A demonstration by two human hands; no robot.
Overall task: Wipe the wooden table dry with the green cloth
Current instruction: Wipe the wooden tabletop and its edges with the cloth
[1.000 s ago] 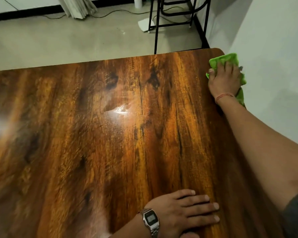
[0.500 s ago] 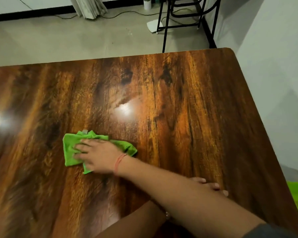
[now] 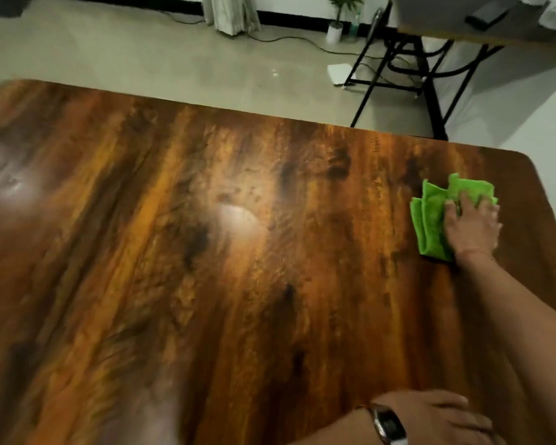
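The green cloth (image 3: 437, 216) now lies crumpled on the far right part of the wooden bench (image 3: 238, 284), near the rounded far right corner. Half a second ago it was on the left-centre of the top, and half a second before that it hung at the right edge, so the cloth has swept out to the left and come back across in a single pass. The right hand (image 3: 472, 229) lies flat on the cloth with its fingers spread, pressing it down onto the wood rather than pinching it; the cloth shows beyond the fingertips and to the left of the hand. The left hand (image 3: 430, 415), a watch (image 3: 389, 425) on its wrist, rests palm down on the near edge of the bench, fingers loosely extended, holding nothing, seemingly bracing the body as the other arm reaches.

The quick back-and-forth suggests wiping is well under way across the far half of the top. Pale hazy patches remain at the centre (image 3: 238, 216) and at the far left (image 3: 10, 184); motion blur makes it impossible to tell whether these are moisture or only lamp glare. The near left portion of the bench probably has yet to be covered, so the task looks unfinished.
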